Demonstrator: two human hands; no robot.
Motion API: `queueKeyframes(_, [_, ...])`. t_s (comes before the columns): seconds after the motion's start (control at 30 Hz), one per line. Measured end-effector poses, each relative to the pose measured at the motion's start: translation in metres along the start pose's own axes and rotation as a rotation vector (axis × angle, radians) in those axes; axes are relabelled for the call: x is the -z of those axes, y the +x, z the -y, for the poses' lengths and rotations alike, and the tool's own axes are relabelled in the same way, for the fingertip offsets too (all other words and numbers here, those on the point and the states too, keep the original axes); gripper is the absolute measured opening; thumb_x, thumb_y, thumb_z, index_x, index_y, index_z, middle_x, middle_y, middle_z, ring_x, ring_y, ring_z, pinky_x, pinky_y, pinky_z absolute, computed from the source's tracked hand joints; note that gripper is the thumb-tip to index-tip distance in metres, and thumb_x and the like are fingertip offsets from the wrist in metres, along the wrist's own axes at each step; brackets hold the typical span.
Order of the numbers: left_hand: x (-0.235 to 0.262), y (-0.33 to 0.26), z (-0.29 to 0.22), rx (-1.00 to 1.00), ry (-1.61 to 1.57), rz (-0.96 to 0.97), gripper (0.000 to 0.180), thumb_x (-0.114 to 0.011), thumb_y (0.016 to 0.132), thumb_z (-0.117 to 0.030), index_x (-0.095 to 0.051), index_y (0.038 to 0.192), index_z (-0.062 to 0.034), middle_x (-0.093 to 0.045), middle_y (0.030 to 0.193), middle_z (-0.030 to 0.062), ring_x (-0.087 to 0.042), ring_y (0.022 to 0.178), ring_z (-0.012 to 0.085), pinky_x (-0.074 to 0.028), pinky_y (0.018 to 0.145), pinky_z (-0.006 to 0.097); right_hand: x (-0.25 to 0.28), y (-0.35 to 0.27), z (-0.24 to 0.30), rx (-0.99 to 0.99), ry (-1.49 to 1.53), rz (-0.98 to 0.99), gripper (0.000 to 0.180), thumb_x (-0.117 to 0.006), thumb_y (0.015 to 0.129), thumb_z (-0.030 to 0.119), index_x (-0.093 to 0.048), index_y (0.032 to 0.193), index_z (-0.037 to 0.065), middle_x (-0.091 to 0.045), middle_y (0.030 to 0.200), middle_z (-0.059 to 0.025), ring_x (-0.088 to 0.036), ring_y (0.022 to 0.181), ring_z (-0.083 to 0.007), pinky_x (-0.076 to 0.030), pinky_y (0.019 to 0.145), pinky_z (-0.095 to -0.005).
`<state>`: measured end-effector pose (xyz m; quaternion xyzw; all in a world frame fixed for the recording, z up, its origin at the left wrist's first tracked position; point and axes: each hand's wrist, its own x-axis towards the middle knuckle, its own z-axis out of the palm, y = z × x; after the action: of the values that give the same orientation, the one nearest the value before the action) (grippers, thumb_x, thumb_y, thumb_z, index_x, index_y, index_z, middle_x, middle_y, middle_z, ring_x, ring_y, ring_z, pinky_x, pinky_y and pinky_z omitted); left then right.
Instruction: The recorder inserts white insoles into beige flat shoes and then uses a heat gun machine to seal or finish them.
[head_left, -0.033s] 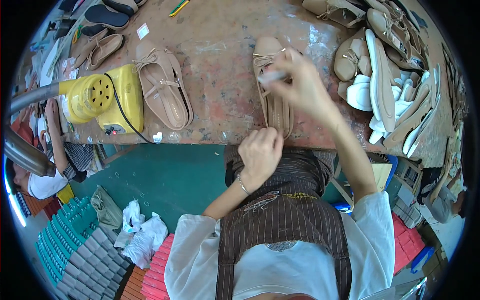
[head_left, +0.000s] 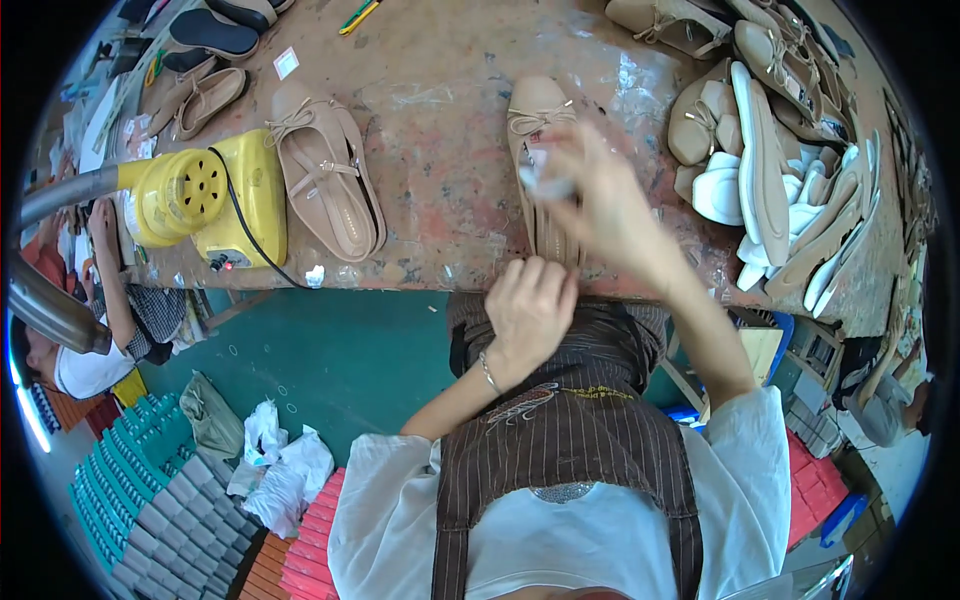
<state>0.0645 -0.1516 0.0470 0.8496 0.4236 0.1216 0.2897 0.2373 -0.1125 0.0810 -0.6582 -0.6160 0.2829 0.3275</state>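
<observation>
A beige flat shoe (head_left: 541, 97) with a small bow lies toe away from me at the table's front edge. My left hand (head_left: 530, 308) is closed on its heel end, which the fingers partly hide. Over the middle of the shoe is my right hand (head_left: 607, 200), blurred by motion, with its fingers closed on a small white crumpled piece (head_left: 545, 178); whether that is cloth or paper cannot be made out. A matching beige shoe (head_left: 349, 220) with a bow and strap lies apart to the left.
On the left stands a yellow machine (head_left: 242, 200) with a round vented head and black cable. Beige shoes (head_left: 693, 130) and white-and-tan insoles (head_left: 757, 165) are heaped at the right. Dark-soled shoes (head_left: 215, 37) lie far left. Another person (head_left: 95, 360) sits at the left.
My right hand has moved a little nearer to me along the shoe with the white piece, uncovering the bow. My left hand has shifted slightly right at the heel.
</observation>
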Motion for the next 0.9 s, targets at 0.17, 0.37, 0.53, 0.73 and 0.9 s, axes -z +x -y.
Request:
queueKeyframes(0.17, [-0.048, -0.003, 0.005, -0.221, 0.134, 0.032, 0.055, -0.067, 0.084, -0.027, -0.057, 0.126, 0.0062, -0.051, 0.136, 0.0233, -0.035, 0.139, 0.0396, -0.017, 0.113, 0.068, -0.043, -0.038, -0.018, 0.166, -0.408, -0.122, 0.031, -0.058, 0.080, 0.004, -0.056, 0.108, -0.008, -0.060, 0.121, -0.0267, -0.057, 0.120, -0.0375, -0.033, 0.115, -0.0517])
queueKeyframes(0.37, [-0.051, 0.002, 0.012, -0.185, 0.150, 0.039, 0.052, -0.065, 0.087, -0.022, -0.053, 0.131, 0.0035, -0.051, 0.133, 0.0233, -0.039, 0.134, 0.0392, -0.028, 0.109, 0.064, -0.048, 0.022, -0.018, 0.139, -0.648, -0.143, 0.039, -0.058, 0.078, 0.005, -0.061, 0.115, -0.009, -0.068, 0.102, -0.0216, -0.067, 0.102, -0.0335, -0.028, 0.118, -0.0459])
queueKeyframes(0.53, [-0.054, 0.000, 0.012, -0.247, 0.154, 0.023, 0.048, -0.063, 0.088, -0.021, -0.055, 0.127, 0.0051, -0.051, 0.133, 0.0251, -0.040, 0.133, 0.0400, -0.030, 0.108, 0.064, -0.055, 0.001, -0.036, 0.214, -0.712, -0.359, 0.029, -0.058, 0.078, 0.000, -0.064, 0.106, -0.005, -0.067, 0.096, -0.0178, -0.067, 0.100, -0.0329, -0.026, 0.119, -0.0483])
queueKeyframes(0.73, [-0.056, 0.001, 0.022, -0.214, 0.078, 0.066, 0.047, -0.052, 0.087, -0.017, -0.057, 0.129, 0.0040, -0.051, 0.138, 0.0215, -0.038, 0.137, 0.0381, -0.022, 0.117, 0.060, -0.062, -0.004, -0.021, 0.080, -0.782, -0.189, 0.054, -0.055, 0.081, 0.004, -0.049, 0.131, -0.015, -0.057, 0.130, -0.0311, -0.053, 0.130, -0.0379, -0.022, 0.120, -0.0526])
queueKeyframes(0.9, [-0.049, 0.007, 0.010, -0.165, 0.124, 0.098, 0.043, -0.053, 0.086, -0.013, -0.057, 0.125, 0.0061, -0.056, 0.127, 0.0243, -0.041, 0.134, 0.0395, -0.027, 0.115, 0.058, -0.051, 0.017, -0.015, 0.072, -0.737, -0.123, 0.052, -0.051, 0.084, 0.007, -0.048, 0.132, -0.015, -0.055, 0.131, -0.0319, -0.052, 0.129, -0.0376, -0.022, 0.120, -0.0505])
